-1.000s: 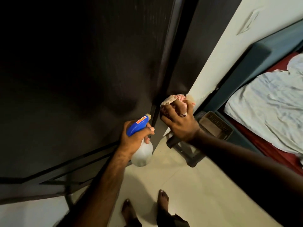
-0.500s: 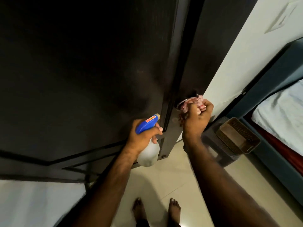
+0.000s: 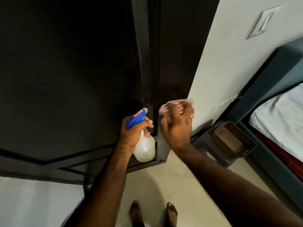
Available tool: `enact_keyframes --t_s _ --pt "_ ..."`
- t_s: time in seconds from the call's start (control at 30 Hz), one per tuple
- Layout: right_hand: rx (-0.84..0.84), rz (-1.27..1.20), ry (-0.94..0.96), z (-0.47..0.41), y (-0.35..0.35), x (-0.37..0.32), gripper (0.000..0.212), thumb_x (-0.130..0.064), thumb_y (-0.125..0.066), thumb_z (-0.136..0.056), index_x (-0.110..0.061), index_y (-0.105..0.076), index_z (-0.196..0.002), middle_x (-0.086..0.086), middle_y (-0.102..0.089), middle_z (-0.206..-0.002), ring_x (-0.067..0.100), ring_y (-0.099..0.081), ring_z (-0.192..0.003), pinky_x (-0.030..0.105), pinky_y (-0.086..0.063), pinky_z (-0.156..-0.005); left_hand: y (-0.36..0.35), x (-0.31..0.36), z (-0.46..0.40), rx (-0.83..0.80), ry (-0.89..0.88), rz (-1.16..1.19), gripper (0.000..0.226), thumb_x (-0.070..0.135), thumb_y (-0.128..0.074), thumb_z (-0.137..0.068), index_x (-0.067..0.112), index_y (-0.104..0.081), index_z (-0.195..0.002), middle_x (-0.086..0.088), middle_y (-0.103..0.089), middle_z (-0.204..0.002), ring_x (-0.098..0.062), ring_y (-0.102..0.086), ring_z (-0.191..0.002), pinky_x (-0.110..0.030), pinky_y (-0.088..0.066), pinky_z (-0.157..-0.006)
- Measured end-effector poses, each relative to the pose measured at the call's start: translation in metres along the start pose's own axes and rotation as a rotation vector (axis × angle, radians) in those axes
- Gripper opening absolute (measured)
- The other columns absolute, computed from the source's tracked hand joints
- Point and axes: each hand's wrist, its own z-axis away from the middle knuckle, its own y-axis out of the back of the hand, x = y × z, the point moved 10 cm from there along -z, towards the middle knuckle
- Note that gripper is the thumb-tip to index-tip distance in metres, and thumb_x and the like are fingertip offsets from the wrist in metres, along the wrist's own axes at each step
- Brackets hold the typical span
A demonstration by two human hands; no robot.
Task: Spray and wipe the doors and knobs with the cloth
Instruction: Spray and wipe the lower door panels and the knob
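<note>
Dim room, viewed from above. Dark door (image 3: pixel 65 71) fills the left and centre of view, its face nearly black, with raised diagonal trim low down. Pale surface at bottom left, too blurred to identify. Door's edge runs down the middle; a darker strip of a second panel (image 3: pixel 178 54) lies just right of it. White wall (image 3: pixel 229 54) to the right of that, with a switch plate (image 3: pixel 260 23) high up. Floor (image 3: pixel 172 181) is pale tile; two bare feet (image 3: pixel 154 212) at the bottom edge.

Left hand (image 3: pixel 132 136) is curled round the neck of a spray bottle (image 3: pixel 144 148), index finger on the trigger. Bottle has a blue head with a red label, nozzle pointing at the door edge; its translucent body sits close to the door's lower corner. What is inside it I cannot tell.

Right hand (image 3: pixel 177 128) grips a bunched pinkish cloth (image 3: pixel 170 107), fingers closed over it, pressing it against the dark panel just right of the door edge. Ring on one finger. Hand and cloth are motion-blurred. No knob can be made out under the cloth.

Further right, a brown perforated basket (image 3: pixel 234 141) rests on a dark stool (image 3: pixel 211 145) beside the wall; inside shows only a brown bottom. Far right, a bed (image 3: pixel 278 115) with a dark frame, a pale crumpled sheet and a red strip below it.
</note>
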Motion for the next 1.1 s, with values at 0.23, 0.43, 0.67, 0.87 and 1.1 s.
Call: enact_keyframes --t_s 0.23,0.43,0.67,0.87,1.1 --pt "-0.203 -0.209 0.431 -0.002 0.026 -0.004 0.029 -0.014 -0.07 -0.092 -0.011 -0.069 -0.12 0.016 -0.059 -0.127 0.031 -0.058 -0.119 0.048 -0.056 -0.094 -0.011 -0.018 0.002 -0.032 0.006 -0.01 0.018 -0.009 -0.069 -0.089 0.006 -0.071 -0.079 -0.016 -0.069 -0.071 -0.023 -0.055 -0.051 -0.032 -0.053 -0.059" --pt "-0.267 -1.415 -1.086 0.082 -0.043 0.103 0.052 -0.035 -0.055 -0.102 -0.009 -0.058 -0.147 0.02 -0.065 -0.141 0.039 -0.063 -0.129 0.052 -0.053 -0.105 -0.013 -0.029 0.011 -0.09 -0.008 -0.109 0.015 -0.009 -0.069 -0.089 -0.005 -0.067 -0.075 -0.039 -0.062 -0.074 -0.021 -0.055 -0.049 -0.027 -0.055 -0.064" --pt "-0.187 -1.786 -1.147 0.069 -0.056 0.047 0.058 -0.047 -0.046 -0.11 0.0 -0.068 -0.136 0.024 -0.066 -0.131 0.037 -0.066 -0.119 0.055 -0.053 -0.108 0.004 -0.039 0.018 -0.065 0.019 -0.227 0.013 -0.002 -0.07 -0.092 -0.002 -0.068 -0.079 -0.038 -0.06 -0.072 -0.019 -0.059 -0.053 -0.026 -0.057 -0.071" --pt "-0.152 -1.362 -0.908 0.072 -0.004 0.104 0.034 -0.021 -0.056 -0.096 -0.012 -0.064 -0.127 0.013 -0.07 -0.123 0.031 -0.067 -0.111 0.04 -0.061 -0.085 0.027 -0.054 0.013 -0.023 0.116 -0.227 0.004 0.004 -0.073 -0.092 0.005 -0.069 -0.091 -0.003 -0.071 -0.068 -0.015 -0.063 -0.058 -0.026 -0.058 -0.073" --pt "-0.168 -0.642 -0.419 0.048 0.013 0.066 0.032 -0.027 -0.069 -0.101 -0.026 -0.057 -0.13 -0.005 -0.072 -0.12 0.02 -0.076 -0.107 0.046 -0.067 -0.079 -0.006 -0.04 0.019 -0.122 0.041 -0.168 0.01 0.003 -0.075 -0.085 0.005 -0.069 -0.077 -0.029 -0.062 -0.069 -0.024 -0.059 -0.055 -0.028 -0.057 -0.062"
